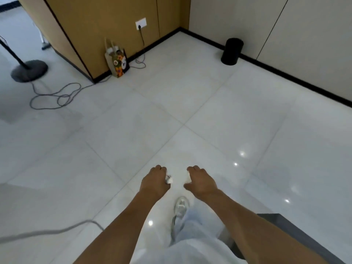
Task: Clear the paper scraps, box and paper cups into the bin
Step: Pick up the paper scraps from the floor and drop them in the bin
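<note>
Head view: my left grip (155,181) and right grip (202,182) each pinch paper scraps (169,179); black bin (232,51) far ahead.

Glossy white tiled floor (190,96) with ceiling-light reflections. Patterned paper gift bag (118,62) stands against the tan wood wall panel (106,25), near its corner. White wall socket (141,23) with a black cord (142,38) plugged in. Grey cable (55,98) loops on the floor's left side, beside a round black stand base (29,70). Black skirting (285,76) along the right wall.
</note>
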The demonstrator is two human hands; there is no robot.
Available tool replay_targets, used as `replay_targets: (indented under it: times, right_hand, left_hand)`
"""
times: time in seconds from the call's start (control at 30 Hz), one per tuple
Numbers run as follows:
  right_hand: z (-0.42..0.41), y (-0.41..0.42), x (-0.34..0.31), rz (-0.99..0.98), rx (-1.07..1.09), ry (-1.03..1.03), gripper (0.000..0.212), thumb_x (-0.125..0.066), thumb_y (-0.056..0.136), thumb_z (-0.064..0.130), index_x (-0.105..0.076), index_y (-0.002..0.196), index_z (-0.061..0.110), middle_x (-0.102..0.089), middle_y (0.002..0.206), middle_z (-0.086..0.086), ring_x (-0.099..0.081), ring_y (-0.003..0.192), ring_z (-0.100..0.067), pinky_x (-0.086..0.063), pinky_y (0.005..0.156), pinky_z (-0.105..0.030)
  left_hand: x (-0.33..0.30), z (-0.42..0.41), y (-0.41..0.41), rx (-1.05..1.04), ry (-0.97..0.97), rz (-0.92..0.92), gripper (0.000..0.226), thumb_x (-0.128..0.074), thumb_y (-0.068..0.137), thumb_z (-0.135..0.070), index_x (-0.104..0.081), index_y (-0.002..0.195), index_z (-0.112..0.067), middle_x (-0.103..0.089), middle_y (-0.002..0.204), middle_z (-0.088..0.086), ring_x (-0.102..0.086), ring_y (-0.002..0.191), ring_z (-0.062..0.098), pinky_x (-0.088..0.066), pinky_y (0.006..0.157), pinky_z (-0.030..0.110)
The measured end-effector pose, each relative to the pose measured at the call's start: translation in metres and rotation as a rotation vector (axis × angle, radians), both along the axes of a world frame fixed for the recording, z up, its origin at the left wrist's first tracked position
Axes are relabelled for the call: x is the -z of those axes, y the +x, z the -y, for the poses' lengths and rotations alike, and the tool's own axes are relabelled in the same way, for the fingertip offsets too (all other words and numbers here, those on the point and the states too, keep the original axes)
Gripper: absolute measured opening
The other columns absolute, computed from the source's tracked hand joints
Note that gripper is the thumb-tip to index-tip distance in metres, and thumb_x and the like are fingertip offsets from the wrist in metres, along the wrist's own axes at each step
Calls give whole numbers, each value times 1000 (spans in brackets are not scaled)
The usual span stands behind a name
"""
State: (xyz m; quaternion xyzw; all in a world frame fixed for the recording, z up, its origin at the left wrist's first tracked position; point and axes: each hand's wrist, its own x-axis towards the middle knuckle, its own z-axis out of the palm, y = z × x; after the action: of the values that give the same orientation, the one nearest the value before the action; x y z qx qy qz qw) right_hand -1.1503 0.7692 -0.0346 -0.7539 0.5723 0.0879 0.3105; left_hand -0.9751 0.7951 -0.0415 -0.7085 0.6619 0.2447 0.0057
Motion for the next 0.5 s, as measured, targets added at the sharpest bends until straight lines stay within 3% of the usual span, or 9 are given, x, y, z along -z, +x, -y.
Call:
replay_targets:
  times: [0.5]
  right_hand:
    - [378,-9,-9,-35,204,-46,49,-59,91,35,-42,132,13,-47,132,-5,-47,116,-26,-46,91,-35]
  left_hand:
    - [-6,411,-6,200,-25,-41,32,-60,85,-28,-53,115,-18,-51,116,0,-50,109,17,-41,76,25]
